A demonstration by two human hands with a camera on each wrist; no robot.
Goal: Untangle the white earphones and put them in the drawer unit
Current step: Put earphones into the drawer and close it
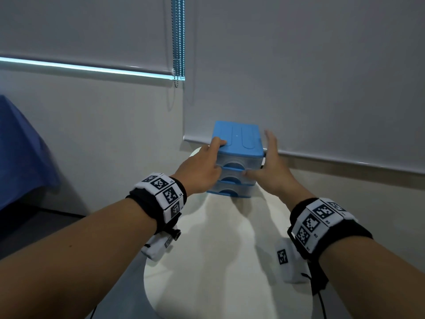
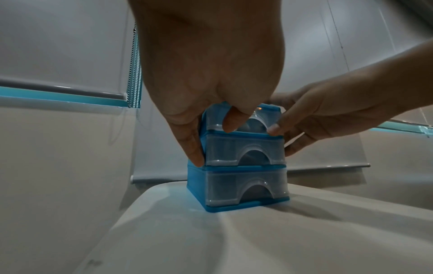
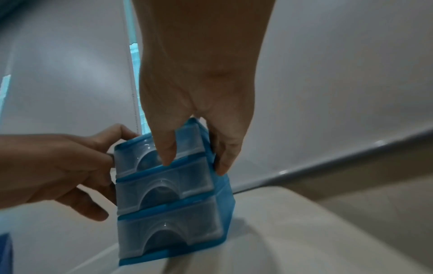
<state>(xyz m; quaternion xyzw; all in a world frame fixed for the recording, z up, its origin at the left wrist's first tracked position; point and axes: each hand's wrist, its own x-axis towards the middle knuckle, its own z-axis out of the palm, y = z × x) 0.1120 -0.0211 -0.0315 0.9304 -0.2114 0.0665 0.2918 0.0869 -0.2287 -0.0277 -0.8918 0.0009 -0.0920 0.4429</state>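
A small blue drawer unit (image 1: pixel 239 143) with three clear drawers stands at the far end of a white round table (image 1: pixel 218 261). All three drawers look pushed in. My left hand (image 1: pixel 204 164) grips the unit's left side, index finger curled over the blue top and thumb on the top drawer's front (image 2: pixel 243 124). My right hand (image 1: pixel 269 169) lies flat against the right side with straight fingers. Its thumb (image 3: pixel 166 148) presses on the top drawer's front. No white earphones show in any view.
A wall and a roller blind with its bottom rail (image 1: pixel 345 161) stand right behind the unit. A bead chain (image 1: pixel 178 42) hangs at the upper middle. Something covered in blue cloth (image 1: pixel 20 146) sits to the far left. Bare table top (image 2: pixel 234 241) lies before the unit.
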